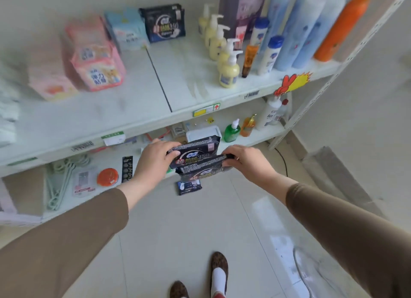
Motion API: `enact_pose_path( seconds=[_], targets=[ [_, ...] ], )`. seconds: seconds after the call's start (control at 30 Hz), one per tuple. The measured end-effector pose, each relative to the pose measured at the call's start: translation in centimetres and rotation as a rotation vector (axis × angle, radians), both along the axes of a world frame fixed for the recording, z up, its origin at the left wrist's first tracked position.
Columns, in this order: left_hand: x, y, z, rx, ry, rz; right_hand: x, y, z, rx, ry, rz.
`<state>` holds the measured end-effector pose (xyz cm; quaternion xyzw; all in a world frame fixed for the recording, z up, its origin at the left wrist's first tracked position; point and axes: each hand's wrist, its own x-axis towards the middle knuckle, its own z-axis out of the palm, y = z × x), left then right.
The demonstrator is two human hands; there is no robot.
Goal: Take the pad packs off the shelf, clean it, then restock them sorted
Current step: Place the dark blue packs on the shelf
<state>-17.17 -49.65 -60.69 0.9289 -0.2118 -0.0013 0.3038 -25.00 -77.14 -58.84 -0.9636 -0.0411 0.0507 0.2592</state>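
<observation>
Two flat black plastic pad packs (198, 158) betw. hands: L hand (153, 162) fingers curled over top pack's left end, R hand (246, 162) pinches lower pack's right end.

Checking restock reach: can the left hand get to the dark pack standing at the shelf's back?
Probably not yet: the left hand grips a dark pad pack. The path to the standing pack across the bare shelf looks free.

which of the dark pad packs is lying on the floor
The small dark pack lies on the floor tiles below the hands. Two larger dark packs are held between the left hand and right hand; another stands on the shelf.
</observation>
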Motion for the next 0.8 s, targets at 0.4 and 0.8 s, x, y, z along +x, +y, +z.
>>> enact_pose_path(
  seconds=[0.4,0.8],
  targets=[
    [8.6,-0.2,15.4,-0.032,-0.166,0.027,8.7,0.0,15.4,-0.001,-0.163,-0.007],
    [22.0,-3.4,19.1,0.012,-0.16,0.143,24.7,-1.7,19.7,-0.022,-0.156,0.11]
  ],
)
